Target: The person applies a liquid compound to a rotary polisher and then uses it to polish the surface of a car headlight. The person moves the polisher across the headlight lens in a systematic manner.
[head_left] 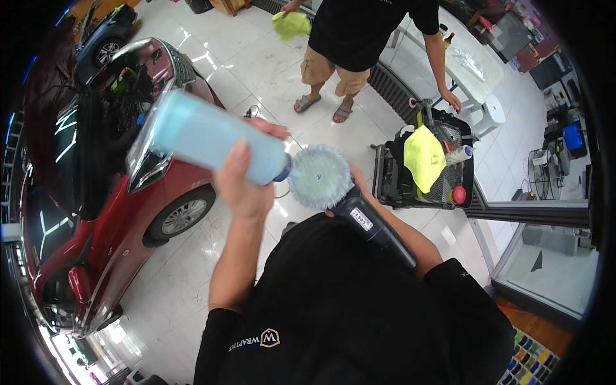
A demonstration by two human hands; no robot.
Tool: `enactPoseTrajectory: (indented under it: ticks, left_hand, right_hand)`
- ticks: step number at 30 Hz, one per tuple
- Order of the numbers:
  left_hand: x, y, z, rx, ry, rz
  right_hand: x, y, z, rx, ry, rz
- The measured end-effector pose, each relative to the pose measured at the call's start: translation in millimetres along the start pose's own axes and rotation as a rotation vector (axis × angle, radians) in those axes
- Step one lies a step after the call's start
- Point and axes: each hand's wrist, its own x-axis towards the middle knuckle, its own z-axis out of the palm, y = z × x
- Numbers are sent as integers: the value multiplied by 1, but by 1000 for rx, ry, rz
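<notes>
My left hand (247, 176) is wrapped round a light-blue squeeze bottle (208, 138), tipped with its dark cap toward the pad. The bottle is blurred by motion. Its nozzle end is at the edge of a round, fluffy, pale polishing pad (319, 176), and I cannot tell whether they touch. That pad faces up on a black handheld polisher (378, 231), which my right hand (357, 181) grips near the head. The polisher hides most of the right hand's fingers. Its body slants down to the right, against my right arm.
At left stands a red car (122, 221) with its hood raised. Ahead, another person (359, 32) holds a yellow-green cloth (292, 25) and reaches toward a black cart (385, 170). On the cart lie a yellow cloth (423, 157) and a white bottle (459, 154). A white stool (491, 114) stands beyond.
</notes>
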Motion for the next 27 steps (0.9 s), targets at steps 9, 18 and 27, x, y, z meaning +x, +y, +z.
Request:
enactPoseTrajectory:
  ticks: [9,18,27]
  left_hand:
    - [12,-53,-19,194,144,-208]
    - [23,-54,-17,186,111,-159]
    - [-6,-46,2,193,-58,-237]
  right_hand:
    - [-2,-2,0,28,-139,13]
    - [-6,-7,11,47,-115,-1]
    - [-11,-8,-3,107,-207,-111]
